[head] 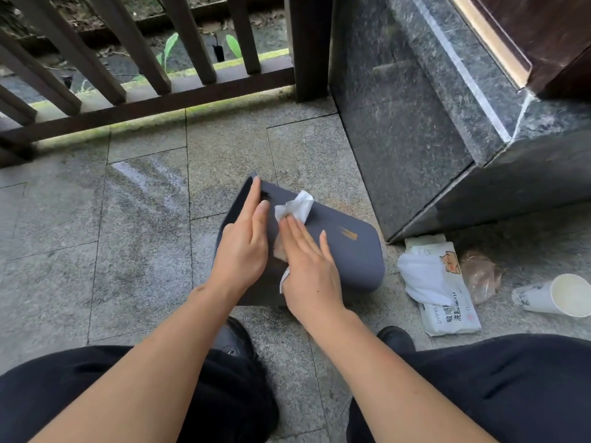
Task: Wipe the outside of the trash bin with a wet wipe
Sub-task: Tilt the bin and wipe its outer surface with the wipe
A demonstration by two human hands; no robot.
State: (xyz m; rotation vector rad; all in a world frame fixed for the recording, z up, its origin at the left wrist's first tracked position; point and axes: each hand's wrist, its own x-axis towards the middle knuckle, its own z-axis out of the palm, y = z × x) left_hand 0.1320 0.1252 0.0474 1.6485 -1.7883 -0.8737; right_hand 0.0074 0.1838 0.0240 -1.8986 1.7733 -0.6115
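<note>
A dark blue-grey trash bin [351, 251] lies on its side on the stone floor, with an orange-brown smear on its upper face. My left hand [244, 247] rests flat on the bin's left part, fingers stretched toward its far edge. My right hand [308, 266] presses a crumpled white wet wipe [295, 207] flat against the bin's side; the wipe sticks out beyond my fingertips and below my palm.
A pack of wet wipes [444, 298] with one sheet pulled out lies right of the bin, beside a crumpled brown bag [479, 276] and a tipped paper cup [556, 295]. A dark granite plinth [415, 139] stands at right, a wooden railing [144, 100] ahead. My shoes are below the bin.
</note>
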